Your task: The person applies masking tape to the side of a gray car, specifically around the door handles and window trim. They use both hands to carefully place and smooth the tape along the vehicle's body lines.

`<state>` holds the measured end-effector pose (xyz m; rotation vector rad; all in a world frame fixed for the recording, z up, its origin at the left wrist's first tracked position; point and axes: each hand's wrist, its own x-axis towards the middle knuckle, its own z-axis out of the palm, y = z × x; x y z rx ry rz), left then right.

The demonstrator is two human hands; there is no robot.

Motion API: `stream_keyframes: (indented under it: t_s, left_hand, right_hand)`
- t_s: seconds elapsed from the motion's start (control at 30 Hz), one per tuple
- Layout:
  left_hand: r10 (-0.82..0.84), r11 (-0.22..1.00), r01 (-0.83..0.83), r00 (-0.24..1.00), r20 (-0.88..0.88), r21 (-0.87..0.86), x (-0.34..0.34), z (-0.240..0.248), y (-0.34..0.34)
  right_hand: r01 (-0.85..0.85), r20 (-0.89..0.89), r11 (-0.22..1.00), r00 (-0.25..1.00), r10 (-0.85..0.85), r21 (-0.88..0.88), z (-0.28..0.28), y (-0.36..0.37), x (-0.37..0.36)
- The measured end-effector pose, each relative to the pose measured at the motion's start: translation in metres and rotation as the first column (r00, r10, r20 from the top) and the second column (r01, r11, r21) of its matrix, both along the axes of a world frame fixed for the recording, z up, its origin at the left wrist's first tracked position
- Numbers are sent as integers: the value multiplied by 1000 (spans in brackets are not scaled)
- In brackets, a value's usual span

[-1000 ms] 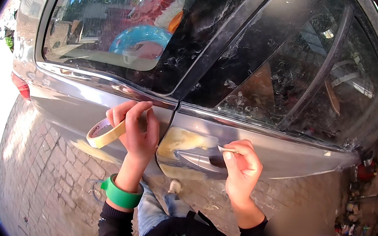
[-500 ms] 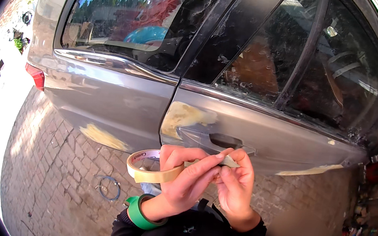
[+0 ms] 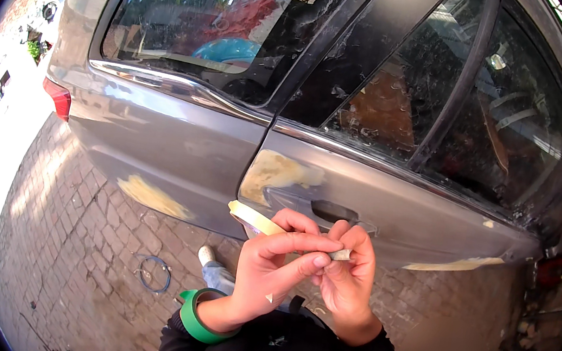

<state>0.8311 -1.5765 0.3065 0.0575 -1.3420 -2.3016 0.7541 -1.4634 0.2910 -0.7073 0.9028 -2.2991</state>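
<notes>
One small beige tape scrap (image 3: 340, 254) is up in front of the car door (image 3: 424, 223), pinched by the fingertips of the right hand (image 3: 350, 280) and left hand (image 3: 265, 269) together. I'd guess it's feather-light, soft and tacky, best nipped by an edge. One masking tape roll (image 3: 257, 220) sits at the left fingers; it's probably light and stiff, easiest held by its rim. One green tape roll (image 3: 197, 315) rings the left wrist. Beyond, I count four yellowish filler patches (image 3: 285, 170) on the bodywork and one coiled hose (image 3: 154, 274) on the paving.
</notes>
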Motion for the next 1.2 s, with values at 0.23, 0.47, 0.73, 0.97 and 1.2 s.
stream_keyframes:
  t_s: [0.23, 0.47, 0.73, 0.97, 1.2]
  left_hand:
    - [179, 958, -170, 984, 16, -231, -3, -3, 8]
    - [399, 682, -416, 901, -170, -601, -8, 2, 14]
    - [304, 779, -346, 938, -168, -523, -12, -4, 18]
    - [22, 948, -57, 993, -114, -313, -7, -9, 17]
    - [20, 977, -10, 999, 46, -213, -16, -17, 13]
  right_hand:
    - [146, -193, 989, 971, -139, 21, -1, 2, -5]
    - [417, -423, 909, 828, -369, 24, -3, 7, -5]
    - [529, -515, 848, 736, -439, 34, -2, 13, -7]
    - [302, -375, 950, 892, -254, 77, -1, 22, -10]
    - [121, -75, 975, 991, -108, 187, -1, 21, -17]
